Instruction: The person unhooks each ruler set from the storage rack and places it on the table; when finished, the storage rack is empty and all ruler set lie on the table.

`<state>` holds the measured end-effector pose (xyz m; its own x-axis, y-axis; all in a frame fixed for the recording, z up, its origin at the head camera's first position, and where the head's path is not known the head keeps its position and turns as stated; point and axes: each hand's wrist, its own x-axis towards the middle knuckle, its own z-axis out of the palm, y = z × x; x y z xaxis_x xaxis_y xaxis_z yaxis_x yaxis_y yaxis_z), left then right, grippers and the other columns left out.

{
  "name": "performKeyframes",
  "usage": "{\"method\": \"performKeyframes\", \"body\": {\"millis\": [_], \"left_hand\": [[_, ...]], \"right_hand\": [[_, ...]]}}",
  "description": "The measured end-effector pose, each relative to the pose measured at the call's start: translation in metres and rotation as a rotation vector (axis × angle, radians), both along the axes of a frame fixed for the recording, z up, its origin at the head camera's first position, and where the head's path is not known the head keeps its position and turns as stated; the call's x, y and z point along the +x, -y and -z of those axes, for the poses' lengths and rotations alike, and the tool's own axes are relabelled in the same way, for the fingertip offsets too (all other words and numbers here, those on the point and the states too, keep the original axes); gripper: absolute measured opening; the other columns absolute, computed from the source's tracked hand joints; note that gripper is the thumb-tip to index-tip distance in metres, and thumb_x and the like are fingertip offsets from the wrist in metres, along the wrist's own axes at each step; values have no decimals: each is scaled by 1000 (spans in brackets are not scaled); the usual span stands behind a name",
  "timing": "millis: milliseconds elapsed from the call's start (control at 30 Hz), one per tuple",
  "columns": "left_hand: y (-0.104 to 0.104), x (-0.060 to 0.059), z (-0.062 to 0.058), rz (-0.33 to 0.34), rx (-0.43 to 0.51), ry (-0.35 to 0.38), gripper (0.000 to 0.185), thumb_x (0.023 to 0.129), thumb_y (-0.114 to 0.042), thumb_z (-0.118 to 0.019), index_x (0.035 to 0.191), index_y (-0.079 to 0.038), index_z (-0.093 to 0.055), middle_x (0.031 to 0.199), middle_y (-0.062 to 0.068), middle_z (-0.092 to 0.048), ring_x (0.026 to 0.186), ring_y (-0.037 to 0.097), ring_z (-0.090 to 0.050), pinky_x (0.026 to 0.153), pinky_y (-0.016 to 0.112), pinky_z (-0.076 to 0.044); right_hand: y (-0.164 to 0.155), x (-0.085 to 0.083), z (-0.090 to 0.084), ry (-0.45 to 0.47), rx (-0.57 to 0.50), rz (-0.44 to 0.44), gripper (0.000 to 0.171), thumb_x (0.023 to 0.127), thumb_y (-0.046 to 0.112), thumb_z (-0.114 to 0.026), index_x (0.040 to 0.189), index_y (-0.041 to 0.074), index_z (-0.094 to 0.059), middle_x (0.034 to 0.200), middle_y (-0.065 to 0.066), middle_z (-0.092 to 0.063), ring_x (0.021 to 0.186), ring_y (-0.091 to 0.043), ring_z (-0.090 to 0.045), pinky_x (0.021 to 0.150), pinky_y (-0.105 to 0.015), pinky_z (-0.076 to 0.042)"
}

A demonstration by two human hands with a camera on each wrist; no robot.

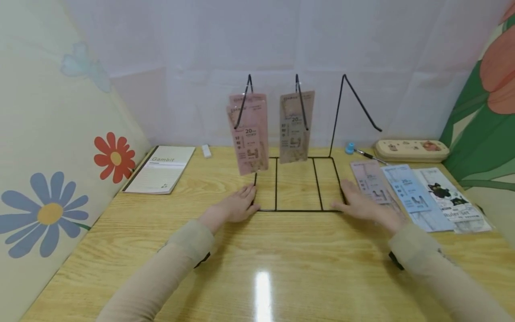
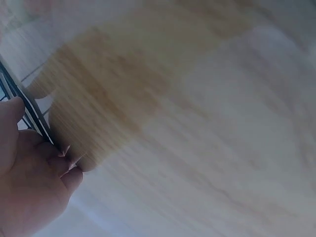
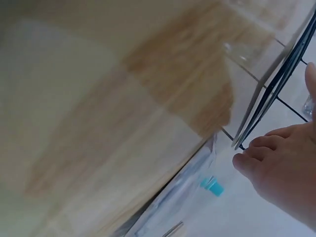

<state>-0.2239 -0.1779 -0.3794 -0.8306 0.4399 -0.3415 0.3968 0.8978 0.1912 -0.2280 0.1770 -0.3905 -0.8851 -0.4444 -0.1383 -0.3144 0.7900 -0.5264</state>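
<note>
Rack btwn L hand & R hand — touching both, thumbs spread.

We cannot read the finest print on the hanging pink packets, and the front one covers most of its neighbour behind; the head view's bottom edge cuts off both sleeves. In the wrist views we lose part of the black wire rack, left hand and right hand past the borders, and the tabletop blurs.
</note>
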Motion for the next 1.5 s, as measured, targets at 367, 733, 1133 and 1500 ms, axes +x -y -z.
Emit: {"method": "performKeyframes", "body": {"millis": [367,733,1133,1500], "left_hand": [[2,0,3,13,5,-40,67,103,-38,-32,149,5,-9,157,21,-5,146,36,-8,120,45,-13],[23,-4,-15,-114,238,-17,56,100,-34,-44,138,7,-38,140,26,-44,130,40,-42,109,52,-35],[35,-23,-44,-418,603,-209,57,91,-36,-61,130,4,-47,132,25,-52,122,39,-50,102,50,-44],[8,-43,-38,-505,962,-177,43,89,-25,-65,128,-8,-56,122,14,-62,111,28,-60,92,40,-52]], "right_hand": [[9,-3,0,99,130,12,90,96,47,-48,144,-15,-4,151,-35,2,141,-48,-1,117,-55,-4],[9,-4,0,126,156,6,92,95,49,-47,144,-16,-2,151,-35,4,141,-48,0,117,-55,-4],[7,-6,-2,156,143,-19,94,95,49,-47,144,-15,1,152,-34,7,141,-47,3,116,-57,-4],[9,-6,-2,149,142,-11,92,96,47,-48,144,-16,0,151,-35,7,141,-47,3,117,-56,-4]]}}
